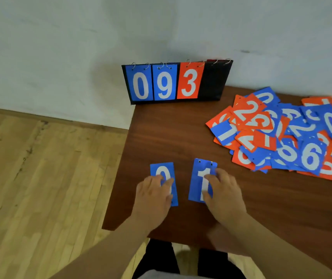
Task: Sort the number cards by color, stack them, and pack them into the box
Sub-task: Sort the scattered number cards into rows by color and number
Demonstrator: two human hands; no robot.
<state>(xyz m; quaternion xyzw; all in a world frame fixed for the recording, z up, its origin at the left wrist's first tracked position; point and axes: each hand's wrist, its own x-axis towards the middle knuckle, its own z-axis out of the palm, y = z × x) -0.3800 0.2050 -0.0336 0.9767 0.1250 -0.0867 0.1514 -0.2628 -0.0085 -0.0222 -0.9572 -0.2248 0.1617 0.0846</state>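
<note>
Head cam: 2 blue cards on table (181, 133), left hand (153, 195) & right hand (224, 195) each flat, fingers spread, on 1.

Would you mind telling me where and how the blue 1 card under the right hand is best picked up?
The blue 1 card lies flat on the table, so no top pinch is possible. I would have the right hand slide it toward the table's near edge, then pinch its short near end from below and above. The far end has ring holes and seems slightly lifted, a possible alternative.
</note>
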